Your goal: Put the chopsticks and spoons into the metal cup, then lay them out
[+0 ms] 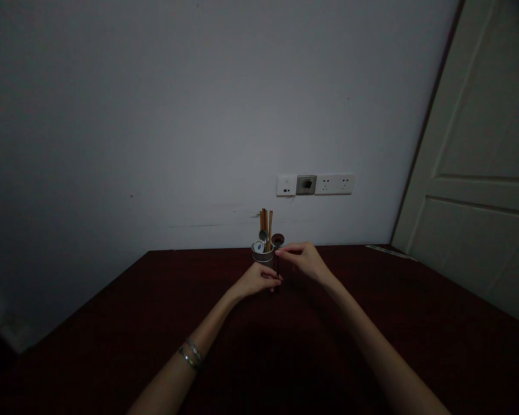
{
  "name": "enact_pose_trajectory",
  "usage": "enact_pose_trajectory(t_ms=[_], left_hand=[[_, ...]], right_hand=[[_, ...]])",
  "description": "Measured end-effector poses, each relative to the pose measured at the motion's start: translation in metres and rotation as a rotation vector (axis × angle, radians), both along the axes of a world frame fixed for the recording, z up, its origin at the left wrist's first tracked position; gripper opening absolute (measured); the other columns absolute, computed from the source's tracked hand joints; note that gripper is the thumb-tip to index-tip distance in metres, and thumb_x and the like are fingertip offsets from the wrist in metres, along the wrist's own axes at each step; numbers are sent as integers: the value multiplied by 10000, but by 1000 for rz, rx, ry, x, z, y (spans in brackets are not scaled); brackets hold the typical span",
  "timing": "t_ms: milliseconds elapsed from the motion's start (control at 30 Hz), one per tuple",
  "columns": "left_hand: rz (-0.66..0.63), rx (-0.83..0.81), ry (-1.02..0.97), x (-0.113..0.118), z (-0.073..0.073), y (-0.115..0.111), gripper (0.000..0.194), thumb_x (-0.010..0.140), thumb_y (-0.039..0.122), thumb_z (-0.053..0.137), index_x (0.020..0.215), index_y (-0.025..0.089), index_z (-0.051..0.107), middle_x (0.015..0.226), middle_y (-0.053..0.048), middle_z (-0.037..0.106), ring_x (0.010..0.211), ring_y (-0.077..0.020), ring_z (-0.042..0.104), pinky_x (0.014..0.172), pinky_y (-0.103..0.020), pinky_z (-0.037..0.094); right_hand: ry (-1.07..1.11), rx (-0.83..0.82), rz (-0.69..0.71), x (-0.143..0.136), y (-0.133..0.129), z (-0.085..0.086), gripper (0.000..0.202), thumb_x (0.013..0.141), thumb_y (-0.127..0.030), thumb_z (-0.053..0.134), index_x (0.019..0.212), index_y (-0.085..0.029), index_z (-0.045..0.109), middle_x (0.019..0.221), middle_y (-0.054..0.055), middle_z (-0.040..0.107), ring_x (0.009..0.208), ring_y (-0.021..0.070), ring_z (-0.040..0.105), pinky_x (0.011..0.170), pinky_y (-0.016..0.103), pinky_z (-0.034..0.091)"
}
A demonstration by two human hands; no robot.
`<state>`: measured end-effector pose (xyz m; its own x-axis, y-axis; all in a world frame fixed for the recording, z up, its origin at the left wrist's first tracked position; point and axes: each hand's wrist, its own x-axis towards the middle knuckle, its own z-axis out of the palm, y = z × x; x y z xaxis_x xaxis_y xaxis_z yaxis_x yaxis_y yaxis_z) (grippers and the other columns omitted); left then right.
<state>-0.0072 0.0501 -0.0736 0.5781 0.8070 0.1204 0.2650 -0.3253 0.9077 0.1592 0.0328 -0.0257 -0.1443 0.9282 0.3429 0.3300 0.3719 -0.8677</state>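
A dark brown spoon point(278, 238) stands upright with its bowl at the top, just right of a light-coloured utensil holder point(262, 257). My right hand point(303, 257) pinches its thin handle just below the bowl. Lower on the same handle, the fingers of my left hand point(256, 279) are closed round it. In the holder stand several wooden chopsticks point(270, 225), a metal spoon point(263, 235) and a white spoon with a blue mark point(258, 246). My left hand hides the lower part of the holder.
The dark red table point(190, 276) runs back to a grey-white wall point(190, 127). Wall sockets point(335, 184) sit above its back edge. To the right is a pale panelled door point(476, 190), with a thin strip point(389, 251) lying near the table's back right corner.
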Motion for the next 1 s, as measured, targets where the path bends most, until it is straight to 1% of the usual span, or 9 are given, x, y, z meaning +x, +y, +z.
enact_pose_trajectory(t_ms=[167,267,367,433,533,700,800,867,1000], left_hand=[[-93,-74,174,-14,6,7,471,631,326,670,1044,107,613,573,10,580,402,-39,363,426,-183,275],[-114,-90,252,-28,11,12,493,624,331,675,1056,105,604,588,8,583,404,-40,374,407,-178,271],[-131,-114,297,-42,9,20,456,643,342,652,1035,111,614,611,0,593,405,-40,378,390,-176,270],[-93,-125,292,-51,2,29,428,666,354,624,1017,110,620,616,-4,593,400,-41,379,379,-175,269],[6,-113,274,-62,-15,43,385,707,369,563,974,101,631,595,-2,582,388,-41,377,368,-175,267],[138,-98,299,-76,-43,60,353,722,368,523,894,81,633,538,15,553,360,-40,349,350,-176,248],[194,-95,287,-80,-53,65,341,727,358,512,899,86,626,538,22,550,349,-39,342,341,-176,239],[227,-111,286,-82,-59,67,319,730,332,503,901,93,627,533,28,545,342,-38,339,340,-175,236],[286,-127,260,-85,-69,71,275,733,284,479,856,96,637,500,34,523,324,-40,327,334,-175,220]], right_hand=[[-8,38,-13,-1,-1,1,323,645,-411,613,741,-115,701,609,27,628,436,80,436,403,204,317],[18,53,-20,-2,-2,0,321,645,-413,614,725,-113,697,602,24,623,421,70,416,391,200,315],[63,31,-34,-3,-1,-4,331,636,-416,623,746,-112,697,605,23,624,393,61,402,372,198,320],[94,11,-58,-4,4,-6,343,621,-419,636,759,-111,700,600,23,626,373,56,394,361,200,327],[141,21,-106,-4,15,-3,353,595,-423,656,747,-108,703,605,28,632,368,54,397,354,203,345],[202,105,-203,-6,39,19,377,594,-434,652,759,-99,706,607,35,619,476,90,485,367,191,393],[212,134,-256,-8,54,35,371,606,-404,650,788,-85,702,608,36,610,505,92,493,371,182,408],[217,155,-281,-8,65,41,365,610,-389,649,795,-79,700,614,38,610,507,90,490,368,178,409],[241,171,-328,-9,87,41,380,613,-378,647,825,-67,696,624,46,619,513,94,494,370,175,409]])
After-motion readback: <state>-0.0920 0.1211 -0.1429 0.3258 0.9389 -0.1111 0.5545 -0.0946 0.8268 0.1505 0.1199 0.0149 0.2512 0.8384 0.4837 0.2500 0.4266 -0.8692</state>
